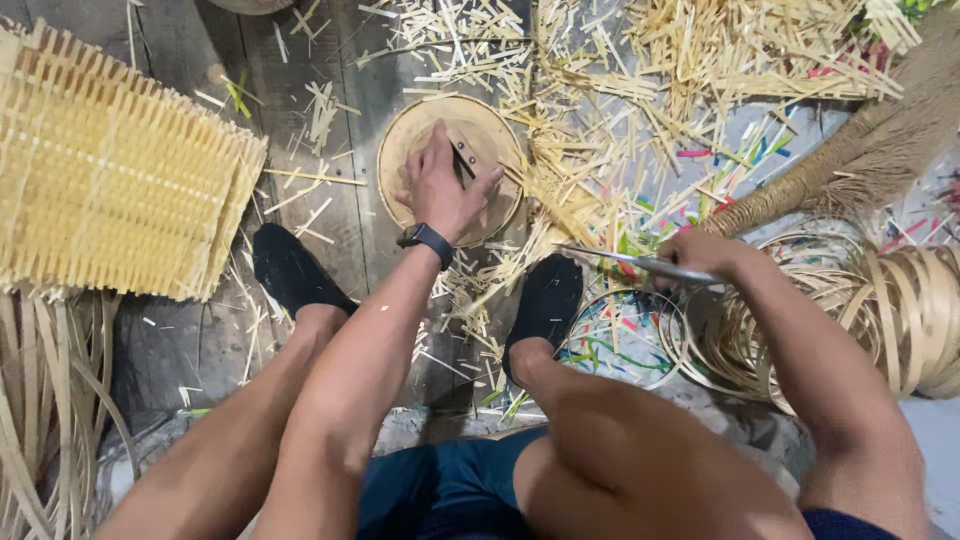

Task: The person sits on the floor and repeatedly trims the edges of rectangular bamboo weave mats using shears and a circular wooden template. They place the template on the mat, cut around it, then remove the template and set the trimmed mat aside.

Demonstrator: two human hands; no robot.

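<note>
far left: woven bamboo panel (pixel 110 170) lying on the floor | centre: left hand (pixel 440 185), grip spread flat, pressing a small dark piece onto the round wooden block (pixel 400 140) | right: right hand (pixel 705 255), grip closed around a long metal blade (pixel 625 262) | far right: coiled bamboo strips (pixel 890 310), straw broom (pixel 850 165) above them

Woven bamboo panel (pixel 110 170), scattered bamboo offcuts (pixel 640 70), coiled strips (pixel 880 310), broom (pixel 860 160) nearby.
</note>
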